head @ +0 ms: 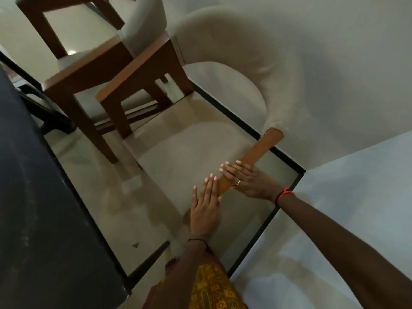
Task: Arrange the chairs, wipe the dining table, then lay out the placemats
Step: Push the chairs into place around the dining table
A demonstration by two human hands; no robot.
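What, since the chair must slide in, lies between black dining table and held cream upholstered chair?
Head view: only pale floor and one small brown scrap separate cream upholstered chair from black dining table.

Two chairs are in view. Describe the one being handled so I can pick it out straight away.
Start at the dark dining table on the left; two beige upholstered chairs with brown wooden legs stand beside it. The nearer chair is the one, lower in view. Only it has the right hand on its wooden front leg and the left hand flat on its seat.
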